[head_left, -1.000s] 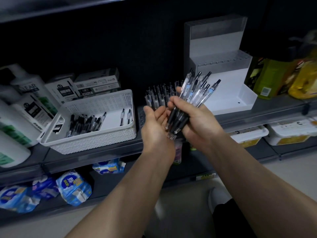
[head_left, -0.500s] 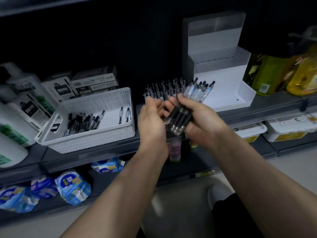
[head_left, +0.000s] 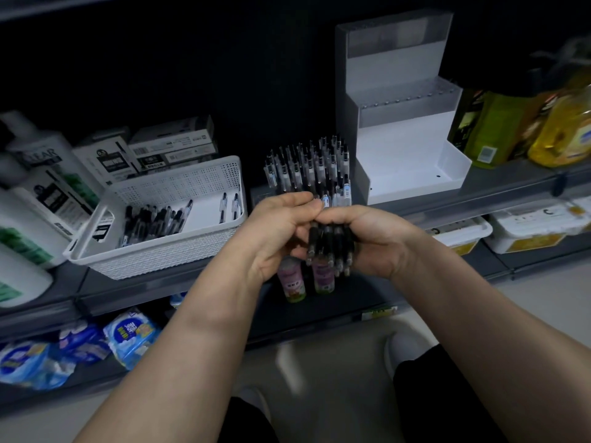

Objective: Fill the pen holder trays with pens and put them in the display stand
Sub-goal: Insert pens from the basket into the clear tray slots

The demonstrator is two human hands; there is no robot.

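On the middle shelf, the pen holder tray stands largely filled beside the empty display stand, while the right hand is closed around a bundle of pens, the left hand pinches one from it, and spare pens remain in the white basket.

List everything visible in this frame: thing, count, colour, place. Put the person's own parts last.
display stand: one, white, stepped, shelf right
pen tray: one, pens upright, beside stand
basket: one, white, shelf left
loose pens: count unclear, black, in basket
pen boxes: several, white, behind basket
white bottles: several, far left
yellow-green bottles: several, far right
blue packets: several, lower shelf
pen bundle: black grips, in right hand
left hand: at bundle
right hand: grips bundle
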